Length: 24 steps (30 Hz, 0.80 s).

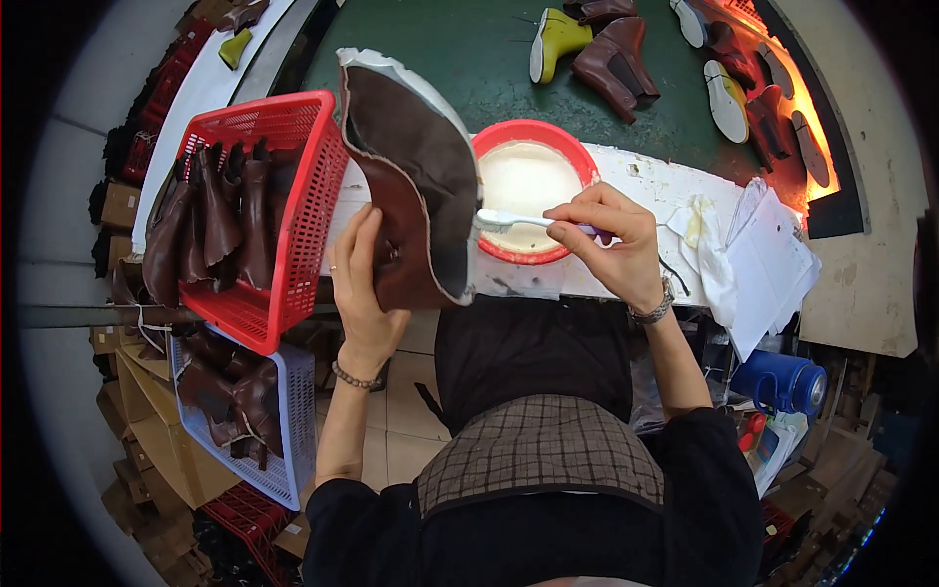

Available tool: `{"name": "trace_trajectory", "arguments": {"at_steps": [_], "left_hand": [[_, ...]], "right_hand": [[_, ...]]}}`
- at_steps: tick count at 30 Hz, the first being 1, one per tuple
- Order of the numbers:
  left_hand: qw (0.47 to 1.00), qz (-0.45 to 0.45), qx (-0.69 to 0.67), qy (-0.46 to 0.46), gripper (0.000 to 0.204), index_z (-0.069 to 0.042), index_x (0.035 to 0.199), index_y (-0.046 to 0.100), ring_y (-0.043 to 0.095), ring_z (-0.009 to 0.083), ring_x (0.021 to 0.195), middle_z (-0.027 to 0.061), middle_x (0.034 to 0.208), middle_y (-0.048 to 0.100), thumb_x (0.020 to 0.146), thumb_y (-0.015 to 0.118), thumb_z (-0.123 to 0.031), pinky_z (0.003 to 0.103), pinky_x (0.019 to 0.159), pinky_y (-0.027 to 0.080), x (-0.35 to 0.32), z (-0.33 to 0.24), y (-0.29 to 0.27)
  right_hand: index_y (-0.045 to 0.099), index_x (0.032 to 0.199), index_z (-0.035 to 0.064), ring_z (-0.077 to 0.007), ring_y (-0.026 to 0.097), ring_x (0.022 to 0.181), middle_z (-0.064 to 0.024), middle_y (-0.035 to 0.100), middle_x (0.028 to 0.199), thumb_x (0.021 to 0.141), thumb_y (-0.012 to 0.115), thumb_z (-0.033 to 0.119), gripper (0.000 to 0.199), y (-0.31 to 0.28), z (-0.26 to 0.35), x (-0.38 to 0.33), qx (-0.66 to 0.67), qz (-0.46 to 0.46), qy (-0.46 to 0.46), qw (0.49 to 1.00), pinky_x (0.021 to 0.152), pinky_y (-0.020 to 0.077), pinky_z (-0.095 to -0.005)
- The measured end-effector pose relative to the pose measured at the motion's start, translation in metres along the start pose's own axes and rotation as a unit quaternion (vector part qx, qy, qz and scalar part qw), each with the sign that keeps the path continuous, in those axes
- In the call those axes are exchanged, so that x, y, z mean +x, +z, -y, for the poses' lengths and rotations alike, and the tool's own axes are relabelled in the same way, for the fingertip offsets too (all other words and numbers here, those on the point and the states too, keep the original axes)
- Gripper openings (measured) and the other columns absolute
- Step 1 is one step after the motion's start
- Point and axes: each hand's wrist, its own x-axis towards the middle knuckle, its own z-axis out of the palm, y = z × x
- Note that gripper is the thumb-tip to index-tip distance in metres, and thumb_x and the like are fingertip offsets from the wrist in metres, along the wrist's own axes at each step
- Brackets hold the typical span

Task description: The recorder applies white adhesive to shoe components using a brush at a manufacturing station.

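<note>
My left hand (360, 279) grips a brown leather boot upper (411, 176) and holds it upright in front of me, its pale edge turned to the right. My right hand (611, 245) pinches the handle of a white brush (509, 221), with the bristle end touching the upper's right edge. Just behind the brush sits a red bowl (533, 132) filled with white glue, standing on a white, stained work ledge (665, 186).
A red basket (303, 196) with several brown uppers stands at my left; a pale blue basket (293, 421) with more sits below it. Finished boots (611, 59) and soles (726, 98) lie on a green conveyor beyond. Papers (773, 264) and a blue jug (782, 382) are on the right.
</note>
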Motion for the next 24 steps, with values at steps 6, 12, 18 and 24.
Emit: {"name": "trace_trajectory", "arguments": {"at_steps": [6, 12, 18, 24], "left_hand": [[0.993, 0.002, 0.007, 0.118, 0.066, 0.000, 0.138, 0.050, 0.058, 0.0395, 0.119, 0.0232, 0.137, 0.056, 0.077, 0.075, 0.011, 0.042, 0.098, 0.049, -0.001, -0.006, -0.005], [0.990, -0.006, -0.048, 0.130, 0.060, -0.004, 0.133, 0.056, 0.055, 0.0406, 0.123, 0.0227, 0.139, 0.056, 0.076, 0.075, -0.001, 0.048, 0.103, 0.047, 0.010, -0.006, 0.001], [0.989, -0.084, -0.112, 0.046, 0.071, 0.000, 0.143, 0.051, 0.054, 0.0361, 0.124, 0.0209, 0.141, 0.055, 0.078, 0.079, 0.003, 0.040, 0.100, 0.048, 0.032, -0.010, 0.023], [0.983, -0.160, -0.062, 0.061, 0.070, -0.002, 0.144, 0.050, 0.053, 0.0343, 0.125, 0.0192, 0.141, 0.055, 0.080, 0.079, 0.001, 0.039, 0.100, 0.048, 0.051, -0.010, 0.037]], "right_hand": [[0.080, 0.096, 0.0038, -0.0079, 0.061, 0.070, -0.0030, 0.067, 0.084, 0.083, 0.082, 0.009, 0.014, -0.022, -0.005, 0.021, -0.075, -0.072, -0.010, 0.994, 0.057, 0.0470, -0.0212], [0.079, 0.098, 0.0023, -0.0106, 0.063, 0.073, -0.0042, 0.066, 0.088, 0.081, 0.085, 0.007, 0.019, -0.036, -0.008, 0.056, -0.076, -0.138, -0.152, 0.976, 0.063, 0.0505, -0.0234], [0.080, 0.097, 0.0032, -0.0124, 0.066, 0.077, -0.0055, 0.068, 0.090, 0.077, 0.086, 0.005, 0.021, -0.023, 0.008, 0.025, -0.066, -0.083, -0.109, 0.988, 0.067, 0.0520, -0.0247], [0.079, 0.099, 0.0013, -0.0133, 0.067, 0.084, -0.0064, 0.067, 0.094, 0.077, 0.085, 0.000, 0.022, -0.014, 0.011, 0.005, -0.040, -0.037, -0.118, 0.992, 0.071, 0.0548, -0.0246]]}}
